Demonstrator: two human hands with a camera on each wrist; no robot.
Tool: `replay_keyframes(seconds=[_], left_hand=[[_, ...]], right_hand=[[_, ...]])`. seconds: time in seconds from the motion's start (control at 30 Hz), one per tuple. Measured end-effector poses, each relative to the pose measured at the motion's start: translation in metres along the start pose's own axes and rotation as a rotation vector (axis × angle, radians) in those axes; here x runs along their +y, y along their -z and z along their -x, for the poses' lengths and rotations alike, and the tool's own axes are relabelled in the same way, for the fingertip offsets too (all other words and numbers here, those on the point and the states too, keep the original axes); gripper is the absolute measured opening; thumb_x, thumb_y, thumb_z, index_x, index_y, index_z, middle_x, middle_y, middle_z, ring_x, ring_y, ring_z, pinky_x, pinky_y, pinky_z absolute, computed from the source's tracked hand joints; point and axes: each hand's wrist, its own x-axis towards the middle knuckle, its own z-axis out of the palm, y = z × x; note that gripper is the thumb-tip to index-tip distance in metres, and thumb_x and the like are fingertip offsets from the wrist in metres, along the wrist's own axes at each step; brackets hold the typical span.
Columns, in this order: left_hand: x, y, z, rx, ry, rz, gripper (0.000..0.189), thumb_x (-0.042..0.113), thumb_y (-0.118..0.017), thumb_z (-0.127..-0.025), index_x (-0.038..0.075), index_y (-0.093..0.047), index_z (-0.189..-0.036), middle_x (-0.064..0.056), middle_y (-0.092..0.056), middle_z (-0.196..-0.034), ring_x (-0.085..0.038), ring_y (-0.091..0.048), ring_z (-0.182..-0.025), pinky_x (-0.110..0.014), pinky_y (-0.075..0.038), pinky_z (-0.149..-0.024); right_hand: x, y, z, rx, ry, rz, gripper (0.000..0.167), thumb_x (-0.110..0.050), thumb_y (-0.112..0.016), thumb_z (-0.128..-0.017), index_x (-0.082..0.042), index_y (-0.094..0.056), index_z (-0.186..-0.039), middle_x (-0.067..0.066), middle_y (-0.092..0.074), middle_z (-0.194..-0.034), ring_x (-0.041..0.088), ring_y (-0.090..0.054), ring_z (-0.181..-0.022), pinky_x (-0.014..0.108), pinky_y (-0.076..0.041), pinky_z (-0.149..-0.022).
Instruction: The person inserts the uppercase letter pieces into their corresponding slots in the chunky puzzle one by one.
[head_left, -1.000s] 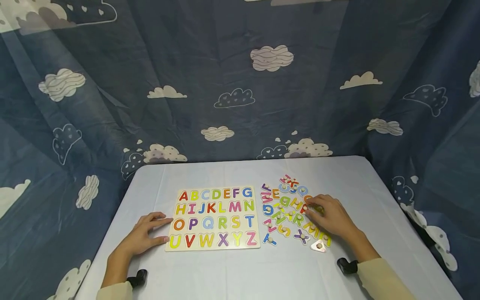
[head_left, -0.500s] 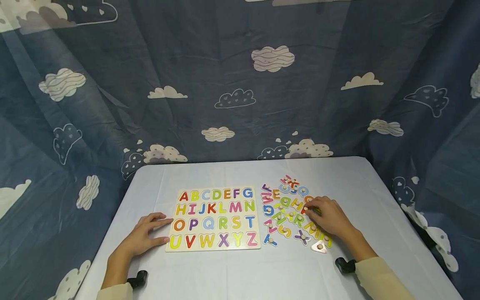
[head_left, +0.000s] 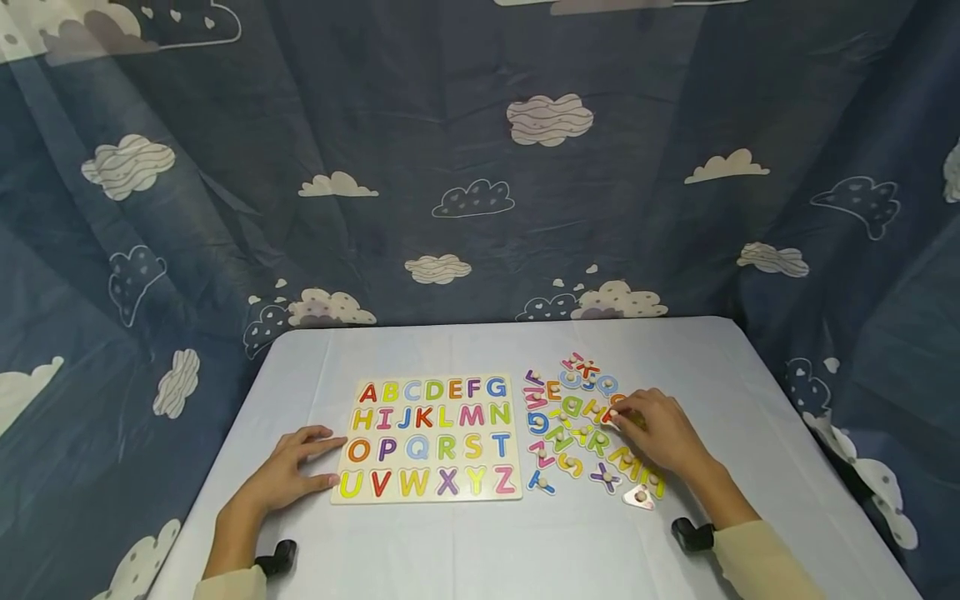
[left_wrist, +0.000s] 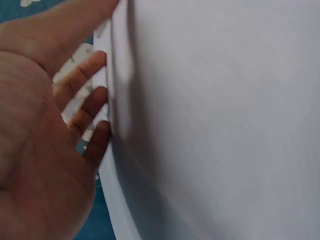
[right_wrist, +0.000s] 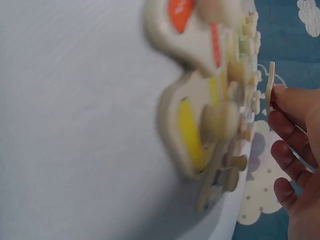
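Observation:
My left hand (head_left: 281,473) rests at the left edge of the wooden alphabet board (head_left: 510,492), its fingertips right at the rim. The fingers look relaxed in the left wrist view. The board shows rows of colourful letters. My right hand (head_left: 666,433) is over the right side of a pile of loose letter pieces with knobs. In the right wrist view its thumb and finger pinch a thin wooden letter piece (right_wrist: 270,87), seen edge-on, raised above the table. I cannot tell which letter it is. A red letter A piece (head_left: 609,415) lies by the fingertips.
Among the loose pieces are a purple X (head_left: 604,477), a blue G (head_left: 537,423) and a blue T (head_left: 541,482). One piece (head_left: 639,497) lies letter-side hidden near the front. A white cloth covers the table (head_left: 480,542); a dark blue cloud-patterned curtain (head_left: 450,142) surrounds it.
My right thumb and fingertip have drawn closer together over the same part of the pile. My left hand stays at the board's edge, and the view has shifted slightly.

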Motion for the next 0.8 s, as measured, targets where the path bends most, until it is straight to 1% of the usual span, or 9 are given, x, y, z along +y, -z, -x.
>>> replay_keyframes(seconds=[0.13, 0.3, 0.4, 0.53, 0.6, 0.7, 0.77, 0.8], left_hand=[[0.003, -0.001, 0.0, -0.015, 0.011, 0.001, 0.067, 0.046, -0.086, -0.079, 0.024, -0.067, -0.139, -0.013, -0.048, -0.151, -0.042, -0.033, -0.143, -0.076, -0.034, -0.111], [0.005, -0.002, 0.002, -0.038, 0.033, -0.001, 0.068, 0.046, -0.085, -0.08, 0.025, -0.066, -0.141, -0.013, -0.046, -0.154, -0.042, -0.031, -0.144, -0.077, -0.034, -0.111], [0.006, -0.001, 0.004, -0.039, 0.035, -0.002, 0.068, 0.045, -0.085, -0.08, 0.024, -0.065, -0.141, -0.013, -0.046, -0.154, -0.042, -0.031, -0.145, -0.077, -0.034, -0.111], [0.006, 0.001, 0.004, -0.034, 0.027, -0.002, 0.067, 0.044, -0.085, -0.081, 0.023, -0.065, -0.142, -0.013, -0.046, -0.154, -0.042, -0.031, -0.145, -0.076, -0.034, -0.111], [0.006, 0.002, 0.005, -0.033, 0.029, -0.001, 0.067, 0.043, -0.085, -0.081, 0.023, -0.065, -0.141, -0.014, -0.046, -0.154, -0.043, -0.032, -0.145, -0.076, -0.034, -0.111], [0.006, 0.002, 0.005, -0.029, 0.028, 0.004, 0.066, 0.042, -0.086, -0.081, 0.022, -0.066, -0.14, -0.015, -0.046, -0.154, -0.044, -0.031, -0.145, -0.076, -0.034, -0.111], [0.005, 0.0, 0.004, -0.028, 0.025, 0.006, 0.066, 0.042, -0.086, -0.08, 0.022, -0.066, -0.14, -0.015, -0.046, -0.154, -0.044, -0.032, -0.145, -0.076, -0.034, -0.111], [0.004, -0.001, 0.004, -0.027, 0.024, 0.008, 0.066, 0.043, -0.086, -0.08, 0.023, -0.066, -0.14, -0.014, -0.046, -0.153, -0.043, -0.032, -0.145, -0.076, -0.034, -0.111]], right_hand=[[-0.007, 0.002, -0.003, 0.026, 0.026, -0.017, 0.02, -0.024, -0.078, -0.093, -0.013, -0.078, -0.109, 0.004, -0.073, -0.104, 0.026, -0.058, -0.103, 0.052, -0.046, -0.092], [-0.02, -0.002, -0.013, 0.042, 0.063, -0.038, 0.019, -0.025, -0.077, -0.094, -0.015, -0.079, -0.11, 0.005, -0.073, -0.107, 0.025, -0.059, -0.104, 0.051, -0.045, -0.092], [-0.034, -0.006, -0.021, 0.047, 0.08, -0.058, 0.02, -0.027, -0.077, -0.094, -0.016, -0.079, -0.111, 0.004, -0.074, -0.109, 0.024, -0.059, -0.105, 0.051, -0.045, -0.093], [-0.056, -0.012, -0.035, 0.06, 0.121, -0.093, 0.019, -0.026, -0.077, -0.095, -0.015, -0.079, -0.11, 0.002, -0.074, -0.106, 0.025, -0.061, -0.105, 0.052, -0.046, -0.096], [-0.068, -0.016, -0.042, 0.057, 0.147, -0.114, 0.018, -0.026, -0.076, -0.095, -0.016, -0.079, -0.109, 0.001, -0.074, -0.104, 0.026, -0.063, -0.109, 0.056, -0.045, -0.106], [-0.083, -0.023, -0.053, 0.041, 0.181, -0.143, 0.017, -0.027, -0.075, -0.096, -0.017, -0.08, -0.109, -0.001, -0.074, -0.103, 0.025, -0.064, -0.111, 0.058, -0.042, -0.112], [-0.093, -0.029, -0.059, 0.027, 0.194, -0.148, 0.017, -0.029, -0.074, -0.096, -0.018, -0.08, -0.109, -0.004, -0.074, -0.102, 0.022, -0.064, -0.109, 0.055, -0.043, -0.113], [-0.097, -0.032, -0.063, 0.021, 0.203, -0.149, 0.017, -0.029, -0.074, -0.096, -0.019, -0.08, -0.109, -0.005, -0.074, -0.102, 0.02, -0.064, -0.106, 0.051, -0.046, -0.109]])
